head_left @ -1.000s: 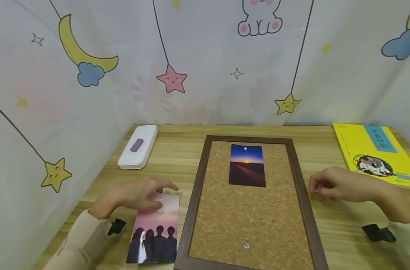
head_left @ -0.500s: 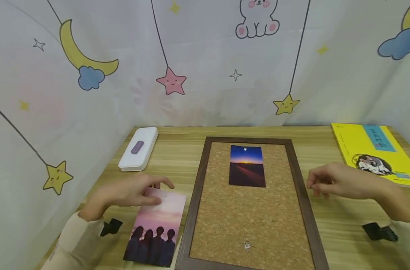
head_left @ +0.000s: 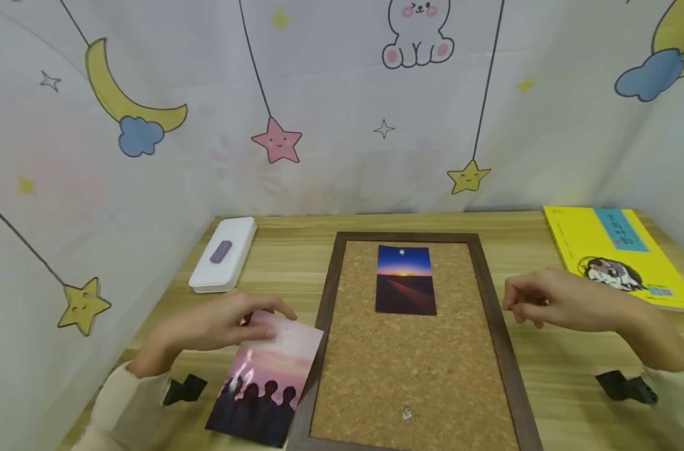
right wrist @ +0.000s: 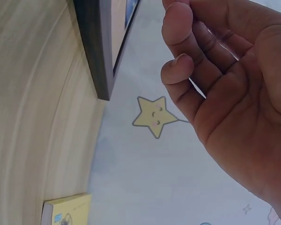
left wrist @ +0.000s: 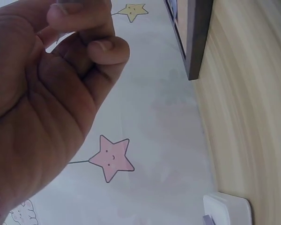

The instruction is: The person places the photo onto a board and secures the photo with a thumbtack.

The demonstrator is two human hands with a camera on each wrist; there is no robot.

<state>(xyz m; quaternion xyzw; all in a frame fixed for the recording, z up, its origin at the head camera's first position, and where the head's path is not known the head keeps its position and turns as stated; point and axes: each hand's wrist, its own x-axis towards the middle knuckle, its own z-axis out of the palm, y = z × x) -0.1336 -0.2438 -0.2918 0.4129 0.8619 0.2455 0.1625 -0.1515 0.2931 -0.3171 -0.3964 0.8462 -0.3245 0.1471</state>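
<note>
My left hand [head_left: 229, 319] pinches the upper left of a photo [head_left: 277, 369], thumb on top. The photo shows dark silhouettes against a pink sky, with a small mark near its top edge. It tilts, its right corner over the frame of a corkboard [head_left: 409, 363]. Pinned high on the cork is a sunset photo [head_left: 405, 291], with a push pin [head_left: 401, 252] at its top. Another clear pin [head_left: 406, 413] sits low on the cork. My right hand [head_left: 564, 300] is right of the board, thumb and forefinger pinching something tiny, apparently a push pin, mostly hidden.
A white case [head_left: 223, 266] with a small purple block [head_left: 220, 252] on it lies at the back left. At the back right rests a yellow book [head_left: 624, 257]. Behind the wooden table [head_left: 297, 244] hangs a patterned white curtain [head_left: 342, 169].
My left hand has lifted the silhouette photo and shifted it right, so it now tilts onto the board's frame. My right hand stays nearly in place; the view has moved slightly.
</note>
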